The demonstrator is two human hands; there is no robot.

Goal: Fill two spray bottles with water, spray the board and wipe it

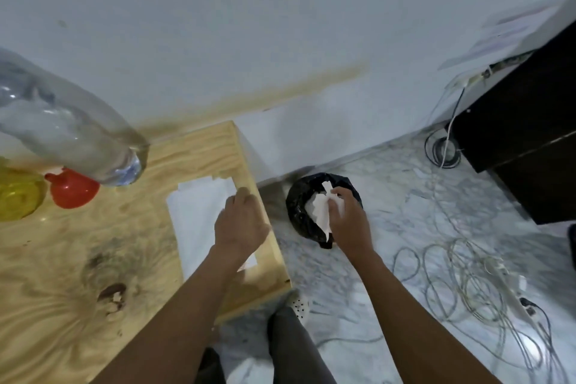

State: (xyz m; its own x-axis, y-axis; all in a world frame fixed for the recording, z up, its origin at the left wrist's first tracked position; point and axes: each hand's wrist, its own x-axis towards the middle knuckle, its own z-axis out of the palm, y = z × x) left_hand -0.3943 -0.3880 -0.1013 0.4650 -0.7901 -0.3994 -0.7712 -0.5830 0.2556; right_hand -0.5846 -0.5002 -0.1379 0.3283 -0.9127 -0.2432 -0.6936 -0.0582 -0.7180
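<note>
I'm watching the right hand (346, 221), fingers pinched on the crumpled, soft, featherlight tissue (322, 212), hovering over the black bin (300, 212) while the left hand (240, 221), fingers curled loosely together, is resting at the board (93, 259) edge.

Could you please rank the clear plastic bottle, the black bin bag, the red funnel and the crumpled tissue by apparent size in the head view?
1. clear plastic bottle, though it is nearest the camera
2. black bin bag
3. red funnel
4. crumpled tissue, partly hidden by the right hand
</note>
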